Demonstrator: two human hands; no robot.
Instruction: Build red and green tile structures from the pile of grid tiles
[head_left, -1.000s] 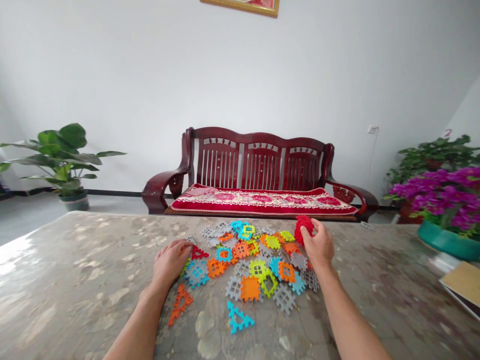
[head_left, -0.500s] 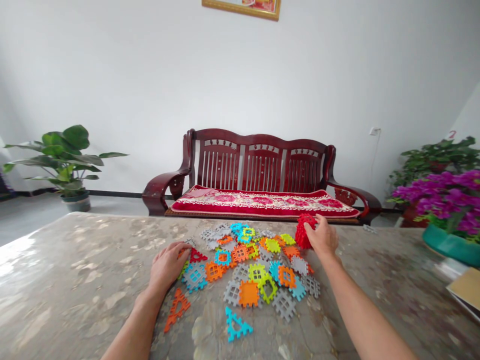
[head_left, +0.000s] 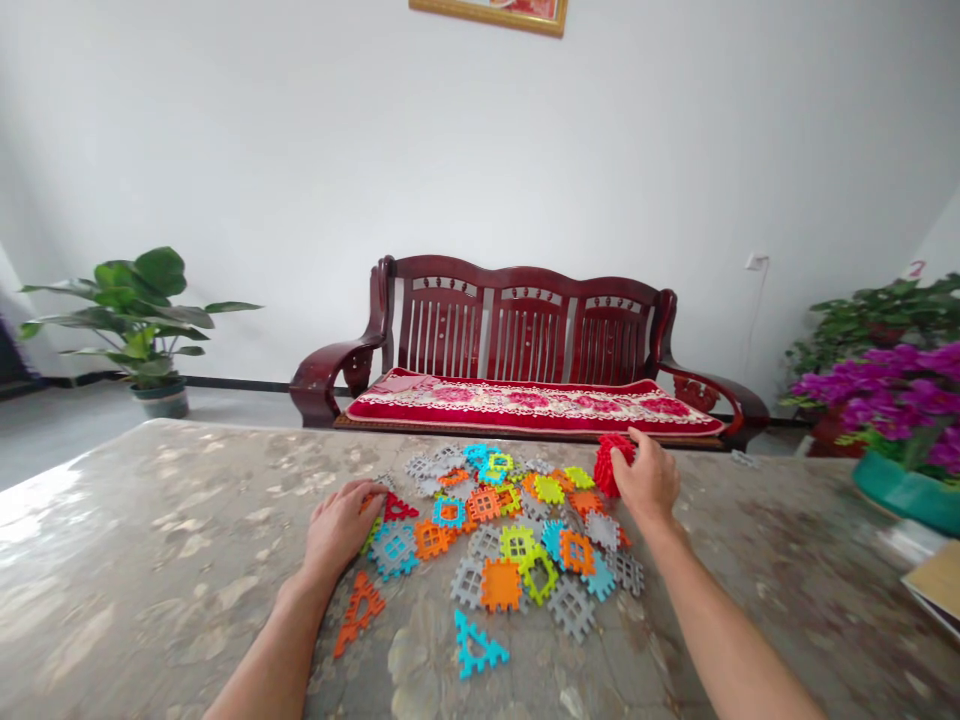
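My right hand (head_left: 648, 478) grips a stack of red toothed plastic tiles (head_left: 613, 464) at the far right edge of a spread of interlocking building tiles. The stack leans, and its lower end is close to the table. My left hand (head_left: 342, 525) lies at the left edge of the spread, fingers stretched over some pieces; a red triangular tile (head_left: 397, 507) is just beside its fingertips. Near it are a blue-and-grey square tile (head_left: 394, 549) and an orange triangular tile (head_left: 360, 612). Between the hands lie several square tiles in orange, grey, lime and blue. A blue triangular tile (head_left: 478, 645) is nearest me.
The pieces lie on a marbled brown-grey table (head_left: 187, 560). A flower pot (head_left: 907, 490) with purple blooms and a book (head_left: 937, 585) stand at the right. Beyond the table is a dark wooden bench (head_left: 517, 330); a potted plant (head_left: 154, 330) is on the floor at left.
The red stack has tipped a little in my right hand. My left hand stays in place on the pieces. The whole view has shifted slightly.
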